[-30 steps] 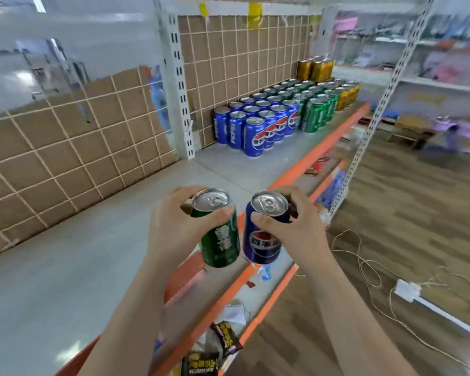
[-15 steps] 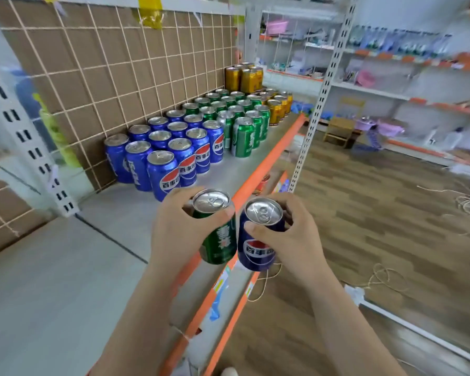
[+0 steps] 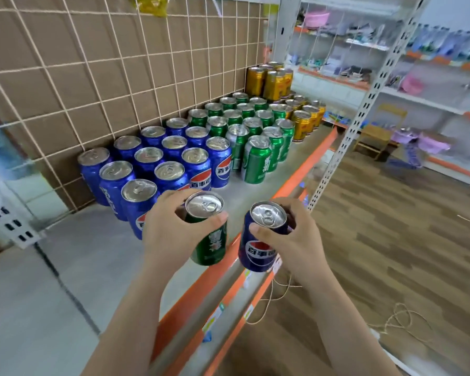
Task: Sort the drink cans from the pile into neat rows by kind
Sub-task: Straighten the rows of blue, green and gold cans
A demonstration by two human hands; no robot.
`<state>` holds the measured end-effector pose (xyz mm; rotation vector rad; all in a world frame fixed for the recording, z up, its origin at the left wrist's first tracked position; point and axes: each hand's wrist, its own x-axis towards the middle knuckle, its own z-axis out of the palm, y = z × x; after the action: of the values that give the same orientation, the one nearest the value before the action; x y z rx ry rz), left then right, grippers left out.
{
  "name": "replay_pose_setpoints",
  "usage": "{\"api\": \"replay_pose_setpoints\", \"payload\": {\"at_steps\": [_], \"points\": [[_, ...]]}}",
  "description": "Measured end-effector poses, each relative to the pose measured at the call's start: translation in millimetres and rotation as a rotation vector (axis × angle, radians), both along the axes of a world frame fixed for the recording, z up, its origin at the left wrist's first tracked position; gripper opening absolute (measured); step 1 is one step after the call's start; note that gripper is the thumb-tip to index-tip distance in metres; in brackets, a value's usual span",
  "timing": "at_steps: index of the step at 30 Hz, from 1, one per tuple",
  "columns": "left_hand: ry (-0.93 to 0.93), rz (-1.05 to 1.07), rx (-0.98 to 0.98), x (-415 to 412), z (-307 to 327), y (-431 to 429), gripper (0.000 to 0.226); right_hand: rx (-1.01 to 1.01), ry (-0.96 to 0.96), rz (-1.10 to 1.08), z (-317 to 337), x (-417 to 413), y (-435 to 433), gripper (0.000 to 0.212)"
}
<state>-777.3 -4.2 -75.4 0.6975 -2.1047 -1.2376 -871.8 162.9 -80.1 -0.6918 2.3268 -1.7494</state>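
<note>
My left hand (image 3: 171, 229) grips a green can (image 3: 210, 240) by its upper rim, held upright over the front of the grey shelf (image 3: 92, 256). My right hand (image 3: 291, 237) grips a blue Pepsi can (image 3: 258, 251) the same way, out past the shelf's orange front edge (image 3: 304, 169). On the shelf stand rows of blue Pepsi cans (image 3: 158, 164), then rows of green cans (image 3: 253, 131), then gold cans (image 3: 301, 120) farther right. The nearest blue can (image 3: 136, 199) is partly hidden behind my left hand.
A brown gridded back panel (image 3: 92, 77) closes the shelf's rear. A white perforated upright (image 3: 361, 112) stands at the front right corner. String (image 3: 402, 318) lies on the wooden floor. More shelving (image 3: 391, 63) with goods stands across the aisle.
The view has come closer to the sorted rows and swung right. Both hands still hold their cans, now nearer the blue and green rows, and slightly farther apart.
</note>
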Motion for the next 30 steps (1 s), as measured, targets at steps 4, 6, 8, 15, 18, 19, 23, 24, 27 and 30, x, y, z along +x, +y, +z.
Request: {"api": "replay_pose_setpoints", "payload": {"at_steps": [4, 6, 8, 15, 18, 19, 23, 24, 27, 30], "points": [[-0.014, 0.056, 0.003, -12.9, -3.8, -5.1, 0.042, 0.010, 0.006, 0.089, -6.1, -39.3, -15.3, 0.039], [-0.022, 0.105, -0.005, -22.4, -4.7, -6.5, 0.042, 0.033, 0.021, 0.149, -6.2, -62.9, -25.4, 0.038], [-0.018, 0.181, -0.008, -34.7, -5.6, -6.0, 0.042, 0.045, 0.039, 0.211, -5.5, -88.5, -36.3, 0.039], [-0.062, 0.407, -0.034, -79.7, -2.9, 7.6, 0.049, 0.253, 0.412, 0.409, 6.5, -166.6, -75.7, 0.052], [-0.050, 0.493, -0.040, -89.8, -4.8, 17.3, 0.051, 0.368, 0.576, 0.470, 10.0, -186.2, -91.1, 0.056], [-0.048, 0.523, -0.029, -91.7, -7.2, 20.4, 0.053, 0.388, 0.615, 0.502, 12.1, -190.4, -94.5, 0.057], [-0.079, 0.622, -0.015, -98.6, -13.4, 36.3, 0.055, 0.458, 0.696, 0.640, 12.9, -206.3, -105.7, 0.056], [-0.087, 0.643, -0.024, -99.9, -14.1, 40.7, 0.055, 0.459, 0.704, 0.657, 12.2, -209.2, -108.0, 0.054], [-0.117, 0.685, -0.040, -99.8, -15.7, 55.4, 0.059, 0.439, 0.755, 0.658, 9.0, -212.0, -109.8, 0.051], [-0.111, 0.740, -0.032, -96.7, -16.1, 69.3, 0.061, 0.405, 0.765, 0.643, 5.9, -211.4, -106.4, 0.051]]}}
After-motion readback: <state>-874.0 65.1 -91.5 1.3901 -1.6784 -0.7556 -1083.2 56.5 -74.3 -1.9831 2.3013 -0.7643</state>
